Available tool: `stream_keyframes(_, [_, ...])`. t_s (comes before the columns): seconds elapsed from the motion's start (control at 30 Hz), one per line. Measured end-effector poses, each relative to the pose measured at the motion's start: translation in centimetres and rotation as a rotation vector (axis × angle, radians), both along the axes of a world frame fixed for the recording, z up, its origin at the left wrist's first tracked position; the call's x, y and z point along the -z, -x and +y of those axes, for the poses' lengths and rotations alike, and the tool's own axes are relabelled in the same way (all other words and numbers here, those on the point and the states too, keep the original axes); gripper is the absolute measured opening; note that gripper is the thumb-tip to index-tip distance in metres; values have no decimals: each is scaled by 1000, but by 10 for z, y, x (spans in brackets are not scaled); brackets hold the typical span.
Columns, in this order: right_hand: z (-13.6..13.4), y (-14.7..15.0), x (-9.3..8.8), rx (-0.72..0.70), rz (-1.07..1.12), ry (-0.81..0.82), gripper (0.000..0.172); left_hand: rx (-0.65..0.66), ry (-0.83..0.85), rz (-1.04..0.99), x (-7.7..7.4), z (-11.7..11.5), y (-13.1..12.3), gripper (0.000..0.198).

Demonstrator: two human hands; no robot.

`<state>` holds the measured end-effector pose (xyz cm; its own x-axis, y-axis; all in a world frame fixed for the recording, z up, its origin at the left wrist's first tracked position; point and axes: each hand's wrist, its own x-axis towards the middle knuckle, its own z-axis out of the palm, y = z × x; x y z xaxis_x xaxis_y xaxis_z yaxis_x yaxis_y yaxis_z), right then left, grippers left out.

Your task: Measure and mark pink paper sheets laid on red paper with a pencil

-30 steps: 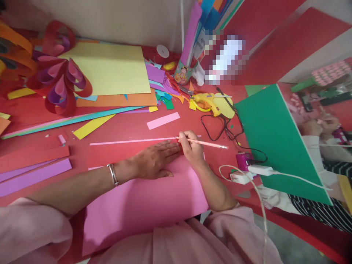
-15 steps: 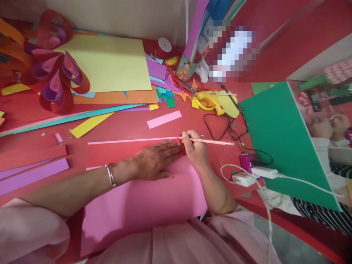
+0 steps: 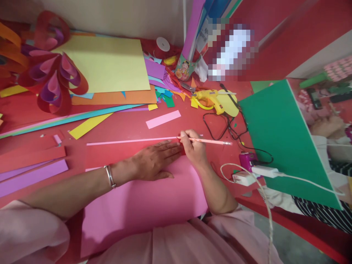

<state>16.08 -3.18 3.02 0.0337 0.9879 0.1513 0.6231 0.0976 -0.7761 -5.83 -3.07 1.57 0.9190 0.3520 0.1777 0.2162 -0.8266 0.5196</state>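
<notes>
Pink paper sheet (image 3: 154, 198) lies on red table (image 3: 132, 126) right in front of the person, near edge meeting their clothes (image 3: 162, 244), w/ red paper strip (image 3: 110, 156) on top towards its far side. Thin pink margin shows past the strip. L hand (image 3: 156, 161): palm down, fingers straight & close together, flat on the strip, thumb out over the pink sheet, grasping nothing. Silver bracelet (image 3: 110, 176) on that wrist. R hand (image 3: 194, 148): fingers pinched round pencil (image 3: 211, 141), tip down at the strip's far edge, just beyond L fingertips, eraser end pointing R. Tip too small to tell if it's leaving a line

Pale pink strip (image 3: 163, 119) sits loose a bit beyond the hands. Past it, yellow glue gun (image 3: 207, 99) on its side, scissors (image 3: 188, 87) nearby, printed cup (image 3: 184, 68) behind. Far L, paper loop flower (image 3: 55, 82) overlaps pale yellow sheet (image 3: 110, 66). R side: purple adapter (image 3: 246, 160) w/ white plug (image 3: 265, 171), then green board (image 3: 288, 139). Beyond that, co-worker's hands (image 3: 327, 126), grip too blurred to tell
</notes>
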Motion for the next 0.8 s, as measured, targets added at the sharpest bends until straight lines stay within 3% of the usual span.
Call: stream_keyframes(0.8, [0,0,0,-7,-22,2,30,12,25,27,-3,2,1,85])
